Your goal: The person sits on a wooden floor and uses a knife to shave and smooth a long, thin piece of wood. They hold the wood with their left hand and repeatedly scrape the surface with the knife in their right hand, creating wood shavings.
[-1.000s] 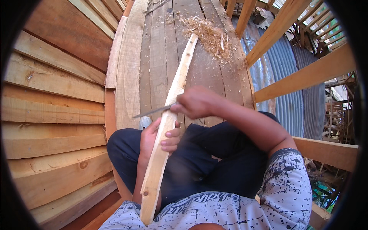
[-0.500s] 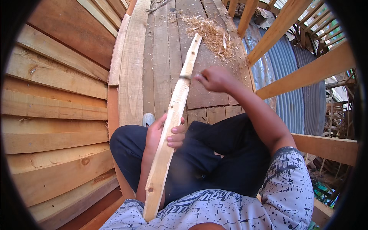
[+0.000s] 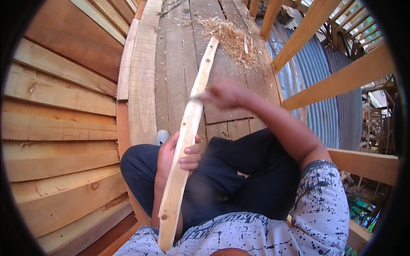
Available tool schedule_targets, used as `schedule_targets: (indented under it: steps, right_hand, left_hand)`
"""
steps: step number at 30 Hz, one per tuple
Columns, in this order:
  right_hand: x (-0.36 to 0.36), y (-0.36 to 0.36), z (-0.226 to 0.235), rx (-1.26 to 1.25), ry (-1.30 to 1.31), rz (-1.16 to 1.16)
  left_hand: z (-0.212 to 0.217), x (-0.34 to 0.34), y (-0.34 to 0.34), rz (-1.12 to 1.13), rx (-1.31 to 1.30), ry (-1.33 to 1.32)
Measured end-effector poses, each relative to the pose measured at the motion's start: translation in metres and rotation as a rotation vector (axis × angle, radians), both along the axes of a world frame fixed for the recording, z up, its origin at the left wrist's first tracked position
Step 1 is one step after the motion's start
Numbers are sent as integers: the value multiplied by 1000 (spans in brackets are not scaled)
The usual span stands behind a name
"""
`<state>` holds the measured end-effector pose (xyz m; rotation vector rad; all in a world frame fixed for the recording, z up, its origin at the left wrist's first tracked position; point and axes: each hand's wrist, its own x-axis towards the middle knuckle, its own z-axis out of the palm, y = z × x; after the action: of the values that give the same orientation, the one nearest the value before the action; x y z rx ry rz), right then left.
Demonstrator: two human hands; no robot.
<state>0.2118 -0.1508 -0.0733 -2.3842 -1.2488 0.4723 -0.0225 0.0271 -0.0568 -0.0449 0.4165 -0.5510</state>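
A long, pale strip of wood (image 3: 181, 160) with several dark knots runs from my shirt front out over the plank floor, its far end tapered. My left hand (image 3: 175, 155) is wrapped round its middle from below, fingers curled over the right side. My right hand (image 3: 224, 94), smeared by motion, is closed in a fist just right of the wood. From it a thin dark blade (image 3: 196, 97) lies across the strip, apparently a knife; its handle is hidden in the fist.
Curled wood shavings (image 3: 230, 40) lie heaped on the plank floor (image 3: 173, 85) beyond the strip. Overlapping boards form a wall (image 3: 60, 128) at the left. A wooden railing (image 3: 337, 83) stands at the right, with corrugated metal sheets (image 3: 318, 91) below it. My crossed legs (image 3: 239, 170) are beneath the wood.
My right hand and the blade have slid along the strip toward me. The strip and my left hand have shifted slightly left in the view.
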Motion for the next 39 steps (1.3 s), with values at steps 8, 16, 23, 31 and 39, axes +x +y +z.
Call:
schedule_targets:
  steps: [8, 16, 23, 31, 39]
  right_hand:
    - [-3, 0, -7, 86, -71, 126]
    - [-8, -2, -15, 115, -45, -113]
    - [-36, 15, 5, 36, -58, 97]
    - [-30, 9, 5, 11, -137, 54]
    - [-18, 10, 2, 20, -98, 6]
  left_hand:
    - [3, -3, -1, 26, -12, 22]
    - [2, -2, 2, 28, 37, 20]
    - [-2, -5, 2, 19, 67, 4]
    - [-1, -3, 2, 8, 55, -10]
    - [-1, -4, 3, 29, 59, -2]
